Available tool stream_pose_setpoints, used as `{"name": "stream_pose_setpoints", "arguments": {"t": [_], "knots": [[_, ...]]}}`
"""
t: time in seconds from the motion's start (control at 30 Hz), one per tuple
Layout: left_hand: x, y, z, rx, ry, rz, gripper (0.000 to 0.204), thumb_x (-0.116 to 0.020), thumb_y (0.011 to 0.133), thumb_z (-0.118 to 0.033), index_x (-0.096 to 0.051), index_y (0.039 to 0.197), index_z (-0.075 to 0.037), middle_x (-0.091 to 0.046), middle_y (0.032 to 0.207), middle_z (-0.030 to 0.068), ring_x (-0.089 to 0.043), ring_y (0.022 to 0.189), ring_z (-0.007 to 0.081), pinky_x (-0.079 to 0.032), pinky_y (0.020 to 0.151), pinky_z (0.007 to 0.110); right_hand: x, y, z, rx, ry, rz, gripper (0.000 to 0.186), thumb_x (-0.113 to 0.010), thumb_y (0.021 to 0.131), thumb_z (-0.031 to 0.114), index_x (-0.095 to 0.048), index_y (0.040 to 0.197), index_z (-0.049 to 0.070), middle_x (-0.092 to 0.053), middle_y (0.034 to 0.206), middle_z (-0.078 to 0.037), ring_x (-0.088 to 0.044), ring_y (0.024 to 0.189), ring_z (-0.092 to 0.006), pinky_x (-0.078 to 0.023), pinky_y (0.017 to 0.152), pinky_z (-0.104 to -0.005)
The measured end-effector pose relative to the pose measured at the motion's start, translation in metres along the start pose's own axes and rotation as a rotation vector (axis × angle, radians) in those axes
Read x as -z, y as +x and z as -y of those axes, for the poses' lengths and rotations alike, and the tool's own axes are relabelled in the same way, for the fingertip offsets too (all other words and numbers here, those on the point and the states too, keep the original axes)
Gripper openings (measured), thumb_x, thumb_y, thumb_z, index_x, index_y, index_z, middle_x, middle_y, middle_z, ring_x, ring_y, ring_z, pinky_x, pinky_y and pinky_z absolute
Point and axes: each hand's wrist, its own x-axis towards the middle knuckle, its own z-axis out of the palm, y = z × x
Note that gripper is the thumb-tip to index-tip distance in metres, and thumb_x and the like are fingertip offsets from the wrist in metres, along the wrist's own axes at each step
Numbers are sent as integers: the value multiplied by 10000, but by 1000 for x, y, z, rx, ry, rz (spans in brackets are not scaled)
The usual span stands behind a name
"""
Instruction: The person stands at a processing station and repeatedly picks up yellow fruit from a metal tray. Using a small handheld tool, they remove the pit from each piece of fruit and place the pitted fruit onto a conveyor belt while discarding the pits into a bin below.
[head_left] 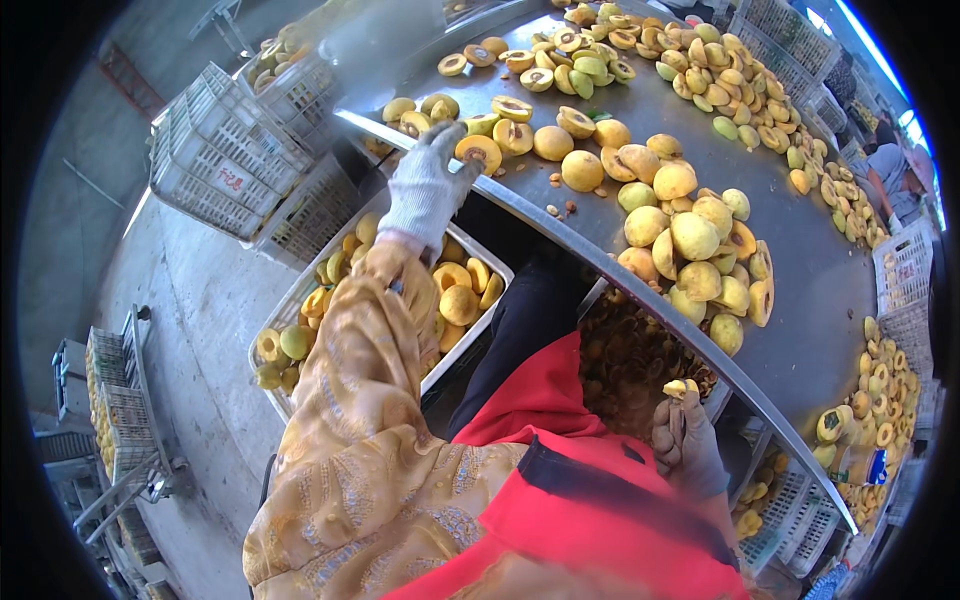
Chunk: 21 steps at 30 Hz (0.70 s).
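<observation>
My left hand (430, 185), in a white knit glove, reaches to the metal table's near edge. Its fingers are apart beside a halved yellow fruit (478, 153), peach- or apricot-like, with a brown centre; whether they touch is unclear. Below that arm stands a white crate (505, 275) of fruit halves. Lower right, my right hand (688, 440), in a pale glove, is closed on a small yellow piece of fruit (681, 388) showing above the fingertips. It is near a container of brown fruit stones (640, 345) under the table edge.
Whole and halved fruit (695, 235) is heaped on the metal table (700, 150), with a long row (740, 80) at the far side. Stacked white crates (230, 150) stand left; a cart with crates (125, 420) is farther left. Another person (890, 175) is at far right.
</observation>
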Motion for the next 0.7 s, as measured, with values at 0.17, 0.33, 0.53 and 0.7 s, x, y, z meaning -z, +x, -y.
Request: {"name": "stream_pose_setpoints", "arguments": {"t": [0.17,0.33,0.53,0.7], "knots": [[-39,65,2,269,407,362,711,-793,657,-316,-531,1293,-138,-609,1182,188,-603,1069,335,-454,949,403,-11,-10,6,7,-3,-28,652,-441,827,738,-538,878,95,-480,548,-33,-403,383,-118,-345,339,-255],[-53,34,-14,5,113,141,612,-846,604,-237,-619,1154,-96,-637,1050,174,-625,979,330,-494,889,376,-4,-11,5,32,1,-1,375,-522,901,471,-532,909,96,-537,638,-39,-440,406,-109,-353,332,-242],[-28,-60,-108,458,-1684,307,425,-727,768,-62,-543,1149,-18,-625,989,44,-612,952,153,-495,864,260,-49,-10,55,208,-173,128,172,-543,879,233,-510,903,66,-564,698,-39,-510,460,-99,-360,345,-214],[-56,-132,-160,705,-2008,525,339,-627,890,-239,-522,1160,-63,-586,1020,41,-585,906,132,-500,768,257,-75,1,73,408,-241,170,206,-568,894,255,-535,906,52,-590,769,-57,-504,466,-92,-402,429,-193]]}}
